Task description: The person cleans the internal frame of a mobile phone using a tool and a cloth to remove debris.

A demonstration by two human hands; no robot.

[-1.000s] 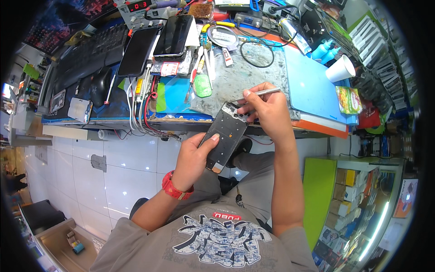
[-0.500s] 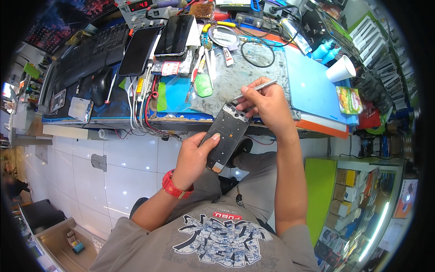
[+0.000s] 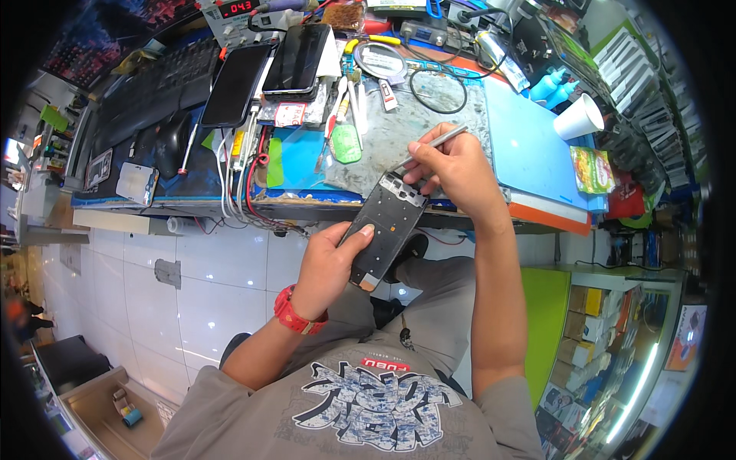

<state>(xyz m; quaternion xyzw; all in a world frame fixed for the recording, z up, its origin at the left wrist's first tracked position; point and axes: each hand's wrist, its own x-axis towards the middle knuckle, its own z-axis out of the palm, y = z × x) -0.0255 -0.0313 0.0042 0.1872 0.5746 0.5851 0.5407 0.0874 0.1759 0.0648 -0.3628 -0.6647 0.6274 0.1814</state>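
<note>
My left hand (image 3: 330,261) grips an opened dark phone body (image 3: 383,228) from below, tilted up toward the bench edge, thumb pressed on its side. My right hand (image 3: 454,170) pinches a thin metal tool (image 3: 434,142), its tip down at the top end of the phone. A red band sits on my left wrist (image 3: 295,310).
The blue-matted workbench (image 3: 529,153) holds two dark phones (image 3: 264,73), a green pick (image 3: 346,143), a black cable loop (image 3: 437,90), a white paper cup (image 3: 580,119), blue bottles (image 3: 553,86), a keyboard (image 3: 153,84), and hanging cables (image 3: 241,184). White tiled floor lies below.
My right hand has tipped the metal tool a little at the phone's top end. The left hand and phone stay about where they were.
</note>
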